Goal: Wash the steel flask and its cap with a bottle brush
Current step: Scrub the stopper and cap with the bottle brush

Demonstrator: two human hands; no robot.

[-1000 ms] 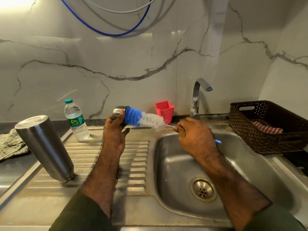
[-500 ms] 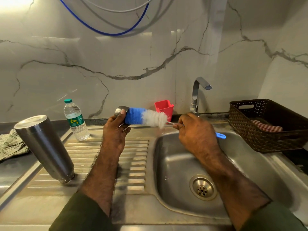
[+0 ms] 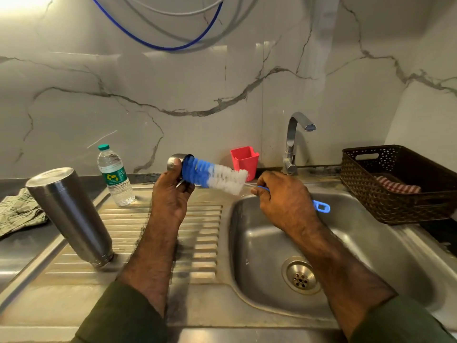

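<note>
My left hand (image 3: 170, 196) holds the small steel cap (image 3: 176, 161) above the draining board, its mouth turned to the right. The blue and white bottle brush (image 3: 215, 175) has its blue tip inside the cap. My right hand (image 3: 284, 201) grips the brush's thin blue handle, whose looped end (image 3: 321, 207) sticks out over the sink. The steel flask (image 3: 69, 214) stands upside down and tilted on the left of the draining board, away from both hands.
A plastic water bottle (image 3: 115, 177) stands at the back of the draining board (image 3: 205, 233). A red cup (image 3: 243, 162) and the tap (image 3: 293, 142) sit behind the sink basin (image 3: 346, 243). A brown basket (image 3: 395, 184) is at right, a green cloth (image 3: 17, 211) at left.
The brush has been drawn slightly out of the cap, with more blue bristle showing, and my right hand has turned so the handle's loop points further right.
</note>
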